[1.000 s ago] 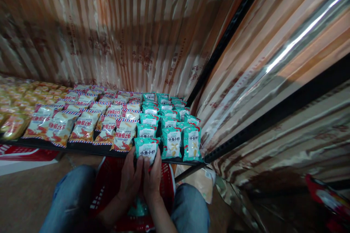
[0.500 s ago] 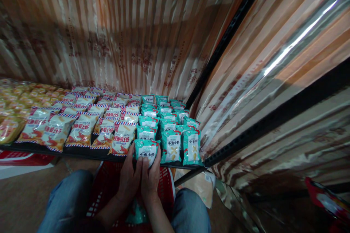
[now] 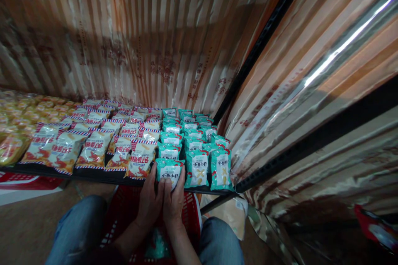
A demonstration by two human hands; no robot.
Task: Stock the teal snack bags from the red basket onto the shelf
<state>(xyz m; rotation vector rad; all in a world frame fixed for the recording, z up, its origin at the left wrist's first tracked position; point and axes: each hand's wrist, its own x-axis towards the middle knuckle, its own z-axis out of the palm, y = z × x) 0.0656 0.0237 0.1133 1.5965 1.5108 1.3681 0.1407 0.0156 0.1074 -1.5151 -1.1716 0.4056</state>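
Note:
Between my two hands is a teal and white snack bag (image 3: 169,170), upright at the front edge of the black shelf (image 3: 105,175). My left hand (image 3: 151,196) is closed on its left side, and my right hand (image 3: 174,198) grips its right side. Both thumbs press on the front of the bag, near its printed lettering. More teal bags stand in rows behind it, and two front ones, a teal bag (image 3: 197,168) and another teal bag (image 3: 221,169), are to the right. A white and red snack bag (image 3: 141,159) stands just left of my left hand.
Further left are rows of white and red bags (image 3: 95,148) and yellow packs (image 3: 12,148). A red basket (image 3: 121,211) with a teal bag (image 3: 157,244) in it sits between my knees. A black shelf post (image 3: 258,49) rises behind, before striped sheeting (image 3: 174,29).
My hands stay on the same teal bag at the shelf front. The whole view has shifted slightly; the bag and hands look nearly still against the shelf.

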